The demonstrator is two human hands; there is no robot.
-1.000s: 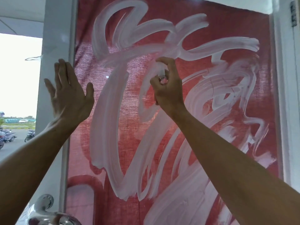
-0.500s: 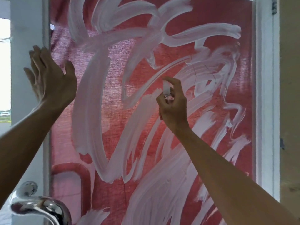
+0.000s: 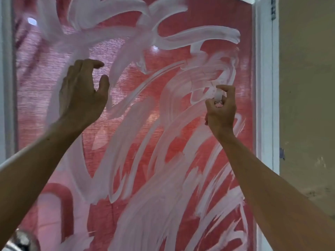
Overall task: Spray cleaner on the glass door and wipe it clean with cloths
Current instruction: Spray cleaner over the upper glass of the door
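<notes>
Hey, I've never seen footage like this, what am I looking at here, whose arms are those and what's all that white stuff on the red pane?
There is no machine here. A camera worn on a person's head looks forward at their two bare arms. In front stands a glass door with red fabric behind it. The white foam streaks are cleaner smeared across the glass. The right hand grips a small spray bottle, one finger on its top, aimed at the pane. The left hand is raised near the glass, fingers loosely curled, holding nothing. A shiny metal door handle shows at the lower left. No cloth is in view.
</notes>
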